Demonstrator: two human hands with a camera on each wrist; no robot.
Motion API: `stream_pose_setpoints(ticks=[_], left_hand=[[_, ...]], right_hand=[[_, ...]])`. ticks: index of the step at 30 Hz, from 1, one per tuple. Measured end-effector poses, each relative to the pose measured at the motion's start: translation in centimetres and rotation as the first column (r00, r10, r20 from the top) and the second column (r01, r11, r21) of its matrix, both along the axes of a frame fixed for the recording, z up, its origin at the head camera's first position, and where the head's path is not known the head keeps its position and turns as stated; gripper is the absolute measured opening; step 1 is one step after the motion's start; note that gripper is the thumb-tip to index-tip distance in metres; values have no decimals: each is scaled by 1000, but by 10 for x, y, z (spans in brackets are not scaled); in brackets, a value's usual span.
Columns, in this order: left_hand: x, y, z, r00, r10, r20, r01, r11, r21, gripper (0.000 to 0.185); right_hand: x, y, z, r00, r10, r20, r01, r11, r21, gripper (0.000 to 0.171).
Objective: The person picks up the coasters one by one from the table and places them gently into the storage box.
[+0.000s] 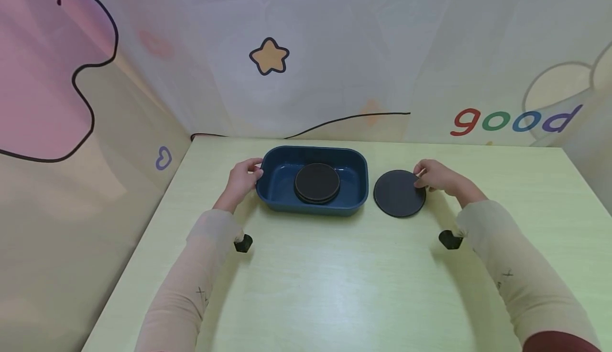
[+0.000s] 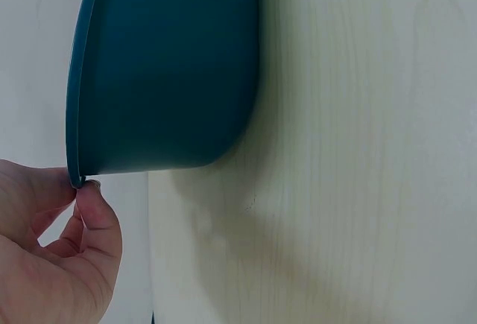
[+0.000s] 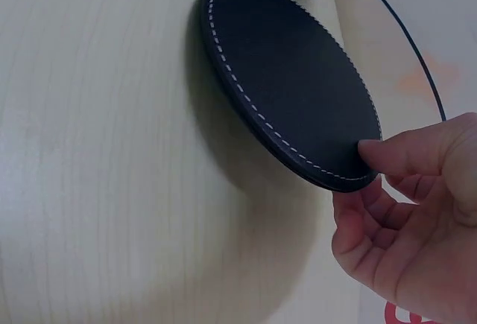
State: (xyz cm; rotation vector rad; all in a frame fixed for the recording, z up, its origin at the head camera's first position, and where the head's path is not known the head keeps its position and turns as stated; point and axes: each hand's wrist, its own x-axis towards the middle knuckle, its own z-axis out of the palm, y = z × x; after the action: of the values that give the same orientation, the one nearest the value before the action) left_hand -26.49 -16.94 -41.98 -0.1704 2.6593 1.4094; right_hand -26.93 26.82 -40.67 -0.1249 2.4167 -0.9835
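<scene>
A dark blue rectangular basin (image 1: 277, 207) with rounded corners sits toward the back of the table. My left hand (image 1: 243, 179) pinches its left rim between thumb and finger, as the left wrist view (image 2: 63, 238) also shows. Inside the basin lies a small stack of round black coasters (image 1: 317, 182). To the right of the basin, my right hand (image 1: 442, 176) holds another round black coaster (image 1: 399, 194) by its right edge. In the right wrist view this coaster (image 3: 291, 78) has white stitching round its rim, with the thumb on top and fingers beneath.
The pale wooden table (image 1: 306, 277) meets a printed backdrop (image 1: 334, 76) with a star and the word "good" behind the basin. A small black device (image 1: 244, 243) hangs at the left wrist, another (image 1: 450, 239) at the right.
</scene>
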Motion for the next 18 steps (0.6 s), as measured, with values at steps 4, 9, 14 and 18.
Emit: stream_pose_setpoints(ticks=[4, 9, 14, 18], left_hand=[[1, 0, 0, 1000, 1, 5, -1, 1000, -10, 37], [0, 1, 0, 1000, 4, 8, -4, 1000, -11, 37], [1, 1, 0, 1000, 4, 7, -3, 1000, -8, 37], [1, 1, 2, 1000, 1, 2, -1, 1000, -5, 37]], right_hand=[[2, 3, 5, 1000, -1, 25, 3, 997, -74, 26], [3, 9, 8, 999, -14, 47, 22, 985, -172, 24], [3, 13, 10, 998, -35, 59, 47, 973, -225, 24], [2, 16, 16, 997, -52, 61, 67, 958, -277, 21]])
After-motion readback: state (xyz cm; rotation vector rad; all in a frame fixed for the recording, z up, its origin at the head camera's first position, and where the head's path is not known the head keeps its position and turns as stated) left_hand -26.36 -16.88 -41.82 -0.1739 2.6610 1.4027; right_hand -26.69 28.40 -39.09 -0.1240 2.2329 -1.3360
